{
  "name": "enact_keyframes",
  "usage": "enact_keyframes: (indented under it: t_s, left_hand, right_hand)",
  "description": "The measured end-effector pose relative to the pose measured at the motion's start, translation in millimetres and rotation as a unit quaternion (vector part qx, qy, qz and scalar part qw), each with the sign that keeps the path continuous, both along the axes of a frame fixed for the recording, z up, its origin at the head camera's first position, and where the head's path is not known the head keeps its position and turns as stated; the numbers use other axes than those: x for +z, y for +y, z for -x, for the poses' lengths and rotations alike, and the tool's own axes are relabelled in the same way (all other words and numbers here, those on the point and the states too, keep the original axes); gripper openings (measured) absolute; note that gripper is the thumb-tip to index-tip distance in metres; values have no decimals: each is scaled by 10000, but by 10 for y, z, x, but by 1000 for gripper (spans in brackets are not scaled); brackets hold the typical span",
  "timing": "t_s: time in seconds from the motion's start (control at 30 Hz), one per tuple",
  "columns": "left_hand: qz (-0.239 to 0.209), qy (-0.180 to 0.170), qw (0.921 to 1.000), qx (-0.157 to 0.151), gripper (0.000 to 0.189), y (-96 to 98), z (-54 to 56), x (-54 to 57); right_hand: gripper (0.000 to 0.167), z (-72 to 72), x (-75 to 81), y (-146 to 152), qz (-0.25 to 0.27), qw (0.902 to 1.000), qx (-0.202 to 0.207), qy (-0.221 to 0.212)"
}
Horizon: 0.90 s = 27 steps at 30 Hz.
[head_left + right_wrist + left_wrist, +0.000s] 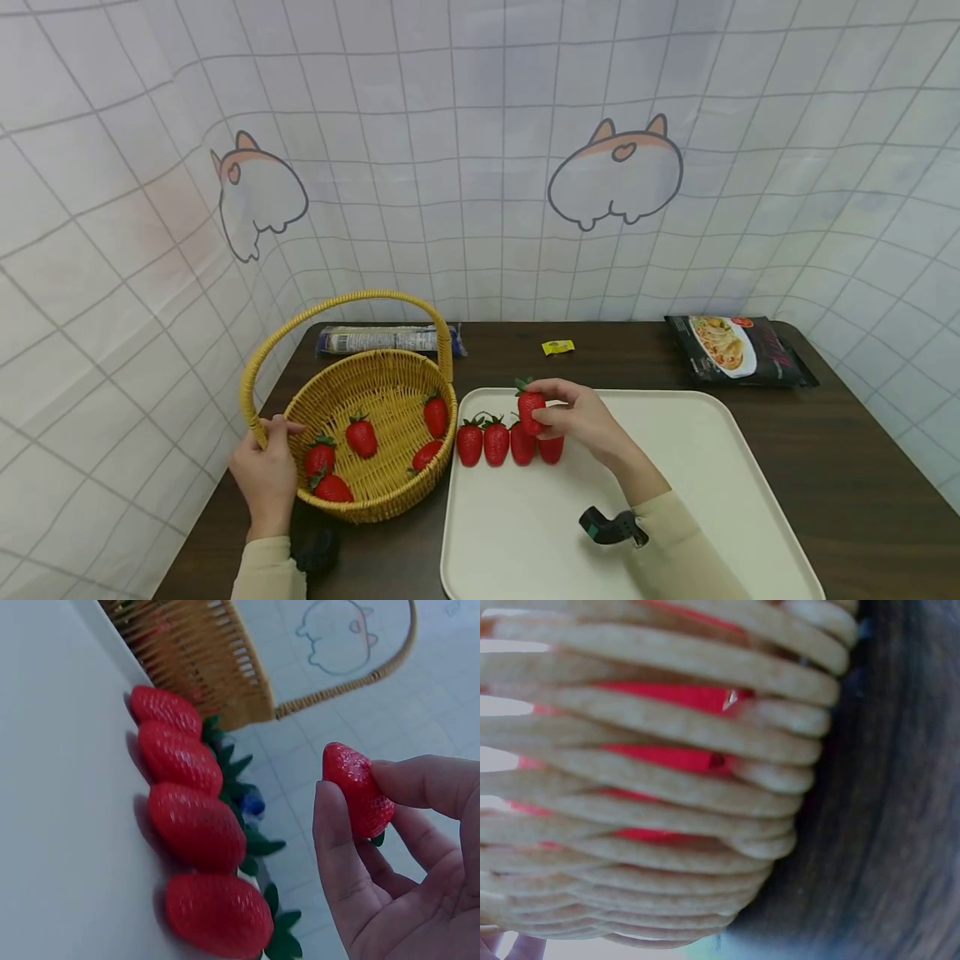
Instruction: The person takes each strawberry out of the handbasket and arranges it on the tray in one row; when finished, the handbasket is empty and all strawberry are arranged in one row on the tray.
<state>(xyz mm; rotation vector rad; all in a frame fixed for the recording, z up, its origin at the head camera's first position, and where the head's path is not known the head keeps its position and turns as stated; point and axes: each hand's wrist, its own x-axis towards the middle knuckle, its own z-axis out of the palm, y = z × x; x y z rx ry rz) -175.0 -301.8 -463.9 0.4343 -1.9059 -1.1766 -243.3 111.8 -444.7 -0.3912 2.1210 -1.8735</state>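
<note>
Strawberry [532, 410] pinched in right hand [581, 418]; rightmost row strawberry [551, 451] partly hidden.

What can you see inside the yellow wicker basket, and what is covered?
Five red strawberries lie inside the yellow wicker basket. Whatever is directly beneath them is covered and cannot be seen.

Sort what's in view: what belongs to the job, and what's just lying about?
Likely job things:
strawberry in the right grip
four strawberries in a row on the white tray
yellow basket, held by the left grip
strawberries inside it

Likely just lying about:
small yellow packet
black packet with food picture
long packet behind the basket
</note>
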Motion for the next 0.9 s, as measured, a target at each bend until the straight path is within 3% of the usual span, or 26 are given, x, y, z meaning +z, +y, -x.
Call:
enact_keyframes:
  t_s: [0.27,0.5,0.9]
  left_hand:
    - [32,49,10000,-14,45,-5,2,5]
    - [6,-6,10000,-76,47,-4,-17,6]
    - [117,72,9998,-169,43,-2,-16,29]
  right_hand:
    - [41,29,4,290,-258,9996,-71,65]
    - [39,63,0,520,-569,9980,-235,-124]
    - [44,102,-66,812,-1140,9925,264,-342]
